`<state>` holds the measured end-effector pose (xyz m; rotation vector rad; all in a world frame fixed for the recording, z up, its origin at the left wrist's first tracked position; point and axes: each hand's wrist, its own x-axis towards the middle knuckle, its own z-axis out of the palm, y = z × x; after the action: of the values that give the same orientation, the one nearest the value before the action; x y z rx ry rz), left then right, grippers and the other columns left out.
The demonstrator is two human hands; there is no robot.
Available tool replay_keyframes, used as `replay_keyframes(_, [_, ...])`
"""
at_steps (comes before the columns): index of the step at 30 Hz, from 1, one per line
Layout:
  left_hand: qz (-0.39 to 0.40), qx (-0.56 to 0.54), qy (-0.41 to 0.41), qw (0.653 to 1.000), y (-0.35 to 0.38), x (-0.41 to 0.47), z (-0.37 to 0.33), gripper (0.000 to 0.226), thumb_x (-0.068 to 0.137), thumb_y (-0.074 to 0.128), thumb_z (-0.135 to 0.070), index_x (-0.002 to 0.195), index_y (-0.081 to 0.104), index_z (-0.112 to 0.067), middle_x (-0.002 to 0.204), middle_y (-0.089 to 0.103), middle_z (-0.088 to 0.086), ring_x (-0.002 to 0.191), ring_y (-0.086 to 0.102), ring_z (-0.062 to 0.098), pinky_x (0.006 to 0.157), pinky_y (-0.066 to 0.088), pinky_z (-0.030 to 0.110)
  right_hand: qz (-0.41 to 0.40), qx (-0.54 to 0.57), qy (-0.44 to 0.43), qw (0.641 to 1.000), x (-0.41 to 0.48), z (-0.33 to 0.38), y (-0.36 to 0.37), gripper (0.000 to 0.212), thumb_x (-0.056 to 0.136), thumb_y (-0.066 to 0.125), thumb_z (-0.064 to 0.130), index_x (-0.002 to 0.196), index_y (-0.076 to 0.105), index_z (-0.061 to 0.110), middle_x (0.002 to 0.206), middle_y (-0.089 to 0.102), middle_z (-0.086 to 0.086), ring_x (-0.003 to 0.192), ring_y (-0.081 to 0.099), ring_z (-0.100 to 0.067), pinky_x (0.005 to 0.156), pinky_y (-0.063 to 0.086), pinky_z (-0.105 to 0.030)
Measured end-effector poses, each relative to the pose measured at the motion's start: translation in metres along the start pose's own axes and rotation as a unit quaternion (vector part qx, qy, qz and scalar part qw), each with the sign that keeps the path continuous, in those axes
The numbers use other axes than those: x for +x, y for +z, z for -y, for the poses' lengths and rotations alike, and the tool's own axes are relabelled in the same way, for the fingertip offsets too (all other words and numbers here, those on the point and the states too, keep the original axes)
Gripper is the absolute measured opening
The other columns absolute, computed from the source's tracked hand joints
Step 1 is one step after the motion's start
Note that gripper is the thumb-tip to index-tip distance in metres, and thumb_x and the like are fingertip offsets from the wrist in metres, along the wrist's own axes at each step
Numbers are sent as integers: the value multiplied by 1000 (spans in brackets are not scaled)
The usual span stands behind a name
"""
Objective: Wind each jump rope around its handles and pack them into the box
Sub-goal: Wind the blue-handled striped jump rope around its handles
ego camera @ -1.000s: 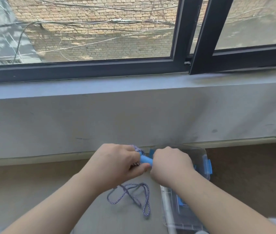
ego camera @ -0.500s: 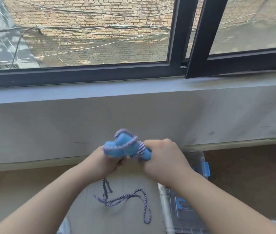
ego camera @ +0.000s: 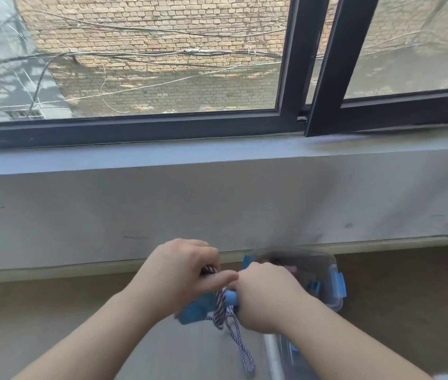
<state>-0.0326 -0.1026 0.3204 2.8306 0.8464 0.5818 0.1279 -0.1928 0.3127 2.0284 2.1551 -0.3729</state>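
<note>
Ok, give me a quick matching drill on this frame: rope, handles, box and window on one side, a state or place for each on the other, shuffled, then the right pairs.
Things:
1. striped rope
2. blue handles
3. clear box
4. window sash

States or places:
A. on the floor by the wall, blue latches
B. swung ajar above the sill
C. partly wound, a loop dangling
D. gripped between the left hand and right hand

Pairs: 1-C, 2-D, 3-A, 4-B
</note>
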Motion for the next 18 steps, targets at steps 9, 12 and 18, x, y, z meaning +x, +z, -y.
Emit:
replay_keyframes(9, [194, -439, -291, 828, -3, 1, 17, 43, 83, 73, -48, 58, 48, -22, 46, 47, -10, 43, 42, 10, 47, 36, 25, -144, 186, -91, 968, -2, -2, -9, 16, 79, 58, 38, 76, 53, 23, 66, 58, 1, 67, 51, -27, 64, 50, -37])
replay_keyframes(12, [116, -430, -315, 838, 7, -7, 7, 28, 77, 75, -12, 79, 53, -29, 51, 61, -31, 52, 58, -15, 56, 47, 6, -195, 258, -1, 946, 0, -3, -10, 18, 76, 55, 40, 82, 55, 23, 69, 62, -3, 69, 52, -29, 63, 51, -40])
replay_keyframes(18, [93, -161, -146, 972, 25, -14, -20, 40, 96, 40, -48, 75, 54, -17, 57, 54, -1, 54, 47, 14, 55, 38, 33, -188, 191, 213, 940, 5, -16, -6, 19, 77, 55, 35, 90, 62, 22, 89, 69, -2, 92, 65, -35, 65, 44, -34])
